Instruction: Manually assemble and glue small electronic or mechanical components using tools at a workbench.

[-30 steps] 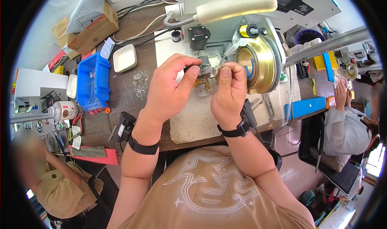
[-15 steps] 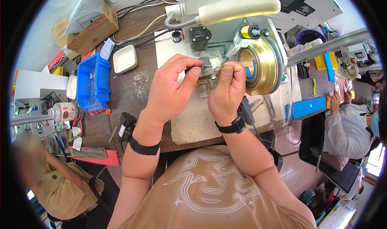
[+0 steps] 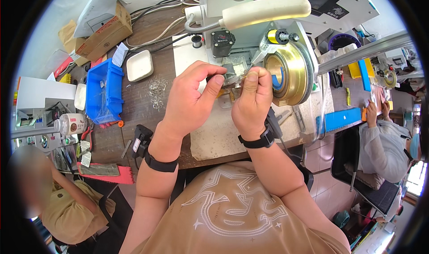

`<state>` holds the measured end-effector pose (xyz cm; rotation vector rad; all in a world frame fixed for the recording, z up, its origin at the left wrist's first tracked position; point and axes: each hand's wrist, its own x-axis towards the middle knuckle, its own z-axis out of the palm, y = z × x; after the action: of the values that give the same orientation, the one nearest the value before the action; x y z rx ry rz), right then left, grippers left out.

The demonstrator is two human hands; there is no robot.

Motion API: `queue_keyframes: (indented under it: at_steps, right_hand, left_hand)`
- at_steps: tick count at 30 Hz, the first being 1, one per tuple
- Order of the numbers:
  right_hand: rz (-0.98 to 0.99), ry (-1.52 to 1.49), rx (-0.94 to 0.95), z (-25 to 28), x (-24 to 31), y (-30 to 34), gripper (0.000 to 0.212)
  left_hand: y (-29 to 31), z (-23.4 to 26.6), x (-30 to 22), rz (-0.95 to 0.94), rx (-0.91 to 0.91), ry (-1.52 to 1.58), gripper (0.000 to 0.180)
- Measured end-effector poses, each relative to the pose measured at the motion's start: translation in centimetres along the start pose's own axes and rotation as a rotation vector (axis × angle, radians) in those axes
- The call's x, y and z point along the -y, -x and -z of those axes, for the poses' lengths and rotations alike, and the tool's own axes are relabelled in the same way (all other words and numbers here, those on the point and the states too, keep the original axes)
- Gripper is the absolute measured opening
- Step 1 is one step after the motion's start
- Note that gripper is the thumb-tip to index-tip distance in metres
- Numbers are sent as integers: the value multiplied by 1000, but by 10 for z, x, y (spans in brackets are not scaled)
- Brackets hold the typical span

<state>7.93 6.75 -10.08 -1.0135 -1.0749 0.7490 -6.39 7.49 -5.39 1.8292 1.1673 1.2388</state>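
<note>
Both hands meet at the small metal fixture [image 3: 231, 77] on the front of a bench machine. My left hand [image 3: 190, 99] curls beside its left side, thumb and forefinger tips close together; whatever lies between them is too small to name. My right hand [image 3: 251, 99] is closed in a pinch, thumb pressed on the forefinger. A fine strand seems to come from that pinch, but its kind is not clear. Just right of my right hand stands a large brass-coloured wheel [image 3: 295, 70]. Above it sits a spool of yellow thread or wire [image 3: 278, 35].
A white lamp arm [image 3: 268, 11] hangs over the machine, with a black motor [image 3: 223, 43] below. Leftward lie small clear loops [image 3: 157, 93], a white dish [image 3: 139, 66] and a blue bin [image 3: 105, 91]. Tweezers [image 3: 299, 119] lie at right. People sit on either side.
Both hands stay almost in place at the fixture. The whole view has shifted very slightly; nothing has visibly been taken up or let go.
</note>
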Motion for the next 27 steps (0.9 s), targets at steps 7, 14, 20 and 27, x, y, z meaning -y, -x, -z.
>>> queue_keyframes:
  at_steps: [7, 14, 20, 27]
  right_hand:
    - [-44, 1, -1, 0, 6, 0, 15]
    - [44, 117, -39, 1, 9, 3, 15]
    - [94, 115, -54, -1, 1, 1, 14]
    - [63, 83, -38, -2, 3, 0, 16]
  left_hand:
    - [0, 0, -1, 1, -5, -4, 16]
    - [1, -1, -1, 1, -7, -3, 17]
    - [2, 1, -2, 48, 25, 18, 22]
    - [1, 1, -2, 47, 21, 22, 21]
